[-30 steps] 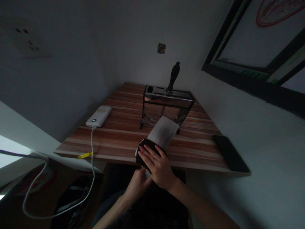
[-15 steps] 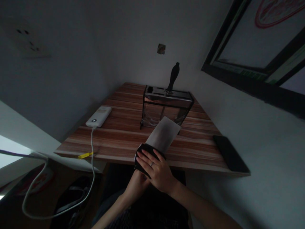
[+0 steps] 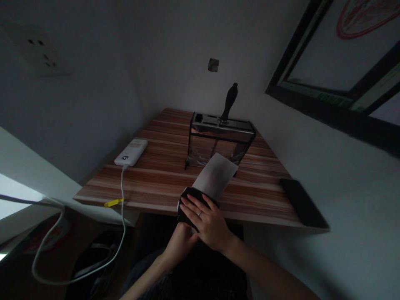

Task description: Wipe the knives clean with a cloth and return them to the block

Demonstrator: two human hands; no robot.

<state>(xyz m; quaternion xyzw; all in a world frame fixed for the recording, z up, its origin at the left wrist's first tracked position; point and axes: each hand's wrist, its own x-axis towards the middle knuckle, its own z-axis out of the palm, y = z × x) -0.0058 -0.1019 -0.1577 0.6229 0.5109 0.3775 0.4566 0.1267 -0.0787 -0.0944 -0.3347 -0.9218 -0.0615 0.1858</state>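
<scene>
A wide, pale rectangular blade [image 3: 216, 176], cleaver-like, tilts up and away from me over the table's front edge. Around its near end lies a black cloth-like piece [image 3: 191, 193]; whether it is fabric or a stiff cover I cannot tell. My right hand [image 3: 208, 223], a ring on one finger, presses over the black piece with fingers laid across it. Below, my left hand [image 3: 180, 243] is closed at the near end of the blade, where a handle would be hidden by my hands. Beyond the blade stands a clear-sided knife block [image 3: 223, 132] with one black-handled knife [image 3: 230, 99] in it.
On the wood-grain table [image 3: 156, 175] a white power bank [image 3: 131, 152] lies left, its white cable [image 3: 123, 187] with a yellow tag [image 3: 113, 203] hanging over the edge. A black phone-like slab [image 3: 303, 203] lies at the right edge. Walls close in behind and both sides.
The view has shifted slightly. Both hands keep their hold, and the blade and black piece stay almost in the same place.
</scene>
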